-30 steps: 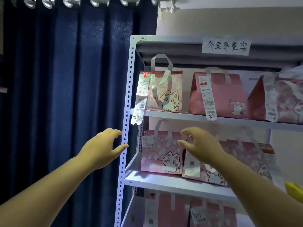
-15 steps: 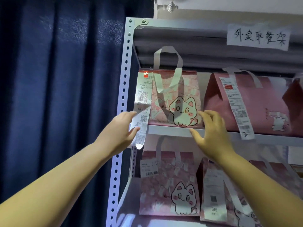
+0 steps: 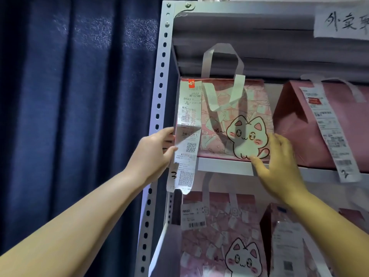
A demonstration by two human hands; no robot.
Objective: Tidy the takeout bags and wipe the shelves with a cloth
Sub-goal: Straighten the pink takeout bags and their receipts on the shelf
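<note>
Head view: your left hand (image 3: 153,152) is up at the left edge of the cat-print takeout bag (image 3: 219,124). Its thumb lies across the front of the long receipt (image 3: 188,126) that hangs down the bag's left side, and its fingers go out of sight behind that edge, so you have the bag pinched there, receipt and all. Your right hand (image 3: 279,162) is at the bag's lower right corner. The fingers are spread and nearly straight against the side, and the thumb touches the bottom front by the printed cat; the hand is laid on the bag, not closed round it.

The bag stands upright on the upper shelf board (image 3: 223,166) of the metal rack, at its far left, just beside the perforated upright post (image 3: 159,96). Its white handles (image 3: 221,62) stand up above it. The receipt's tail hangs past the board's front edge, with a handwritten 3 near the bottom.

To the right on the same board stands a plain pink bag (image 3: 295,126) carrying its own receipt strip (image 3: 327,124). Your right fingers lie in front of the gap between the two bags.

On the shelf below, a second cat-print bag (image 3: 219,236) stands with a barcode label, and another pink bag (image 3: 279,236) is close beside it.

A handwritten paper sign (image 3: 341,23) is stuck at the top right of the rack. A navy curtain (image 3: 69,96) hangs to the left of the post.
</note>
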